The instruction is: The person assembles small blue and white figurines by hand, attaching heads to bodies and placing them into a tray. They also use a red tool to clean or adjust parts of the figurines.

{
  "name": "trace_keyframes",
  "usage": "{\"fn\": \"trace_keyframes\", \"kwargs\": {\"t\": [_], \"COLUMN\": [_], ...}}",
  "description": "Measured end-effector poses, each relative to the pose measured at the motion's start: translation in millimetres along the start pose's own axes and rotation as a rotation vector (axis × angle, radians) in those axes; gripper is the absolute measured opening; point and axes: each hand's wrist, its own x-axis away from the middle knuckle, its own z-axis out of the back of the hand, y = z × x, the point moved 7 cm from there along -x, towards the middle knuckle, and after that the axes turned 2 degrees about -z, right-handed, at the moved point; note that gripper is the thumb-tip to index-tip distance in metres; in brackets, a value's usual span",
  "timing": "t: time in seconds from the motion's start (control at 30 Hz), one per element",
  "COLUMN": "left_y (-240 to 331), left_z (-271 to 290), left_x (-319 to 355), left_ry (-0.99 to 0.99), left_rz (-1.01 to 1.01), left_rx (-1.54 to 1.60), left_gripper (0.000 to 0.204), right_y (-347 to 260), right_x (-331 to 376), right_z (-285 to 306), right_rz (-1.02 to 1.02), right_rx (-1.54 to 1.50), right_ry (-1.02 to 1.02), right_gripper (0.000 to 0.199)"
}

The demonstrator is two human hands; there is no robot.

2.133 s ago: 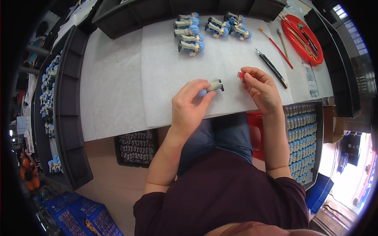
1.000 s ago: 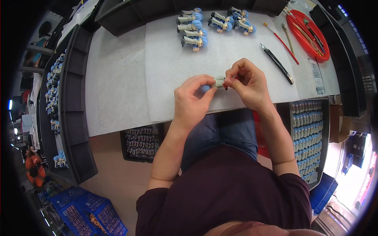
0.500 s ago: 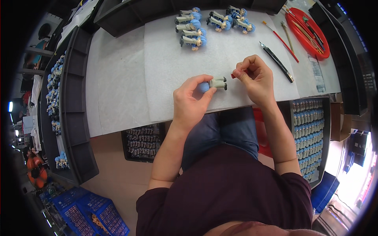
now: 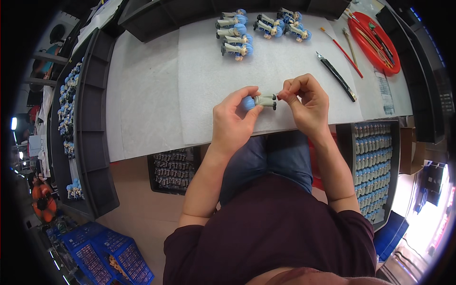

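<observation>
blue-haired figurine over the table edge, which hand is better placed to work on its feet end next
Right, probably. The right hand has its fingertips pinched right at the feet end of the blue-haired figurine, while the left hand grips the head and body, so it looks busy steadying it.

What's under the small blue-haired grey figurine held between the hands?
Beneath the small blue-haired grey figurine lies the white mat covering the grey table. The left hand and right hand cover the mat directly below, so anything there is hidden.
</observation>
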Motion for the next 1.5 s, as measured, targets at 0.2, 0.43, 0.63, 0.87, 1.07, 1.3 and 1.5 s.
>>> {"fn": "trace_keyframes", "kwargs": {"t": [0.2, 0.43, 0.63, 0.87, 1.07, 1.3, 1.5], "left_y": [-2.5, 0.4, 0.0, 2.8, 7.0, 6.0, -3.6], "left_z": [0.4, -1.2, 1.2, 2.3, 2.9, -0.5, -2.8], "left_x": [-2.1, -3.3, -1.1, 0.3, 0.3, 2.2, 1.1], "left_ry": [-0.006, -0.010, 0.000, -0.031, 0.026, -0.017, -0.037], "left_rz": [0.011, -0.032, -0.005, 0.009, -0.114, -0.105, 0.073], "left_rx": [0.023, -0.053, 0.012, 0.005, -0.071, -0.215, 0.025], "left_gripper": [0.032, 0.032, 0.032, 0.037, 0.039, 0.036, 0.037], "right_y": [4.7, -7.4, 5.0, 7.2, 6.5, 5.9, 6.6], "right_x": [-9.0, 2.2, -6.9, 1.3, 4.3, 6.7, 7.0], "right_z": [7.4, -8.4, 18.7, 12.2, -1.9, 0.9, 1.6], "right_rz": [-0.055, 0.069, -0.042, -0.129, -0.142, -0.064, -0.063], "right_rx": [0.233, 0.229, 0.050, -0.233, -0.280, -0.299, -0.306], "right_ry": [0.068, -0.067, 0.110, -0.024, -0.113, -0.101, -0.097], "right_gripper": [0.014, 0.018, 0.019, 0.019, 0.018, 0.018, 0.018]}}
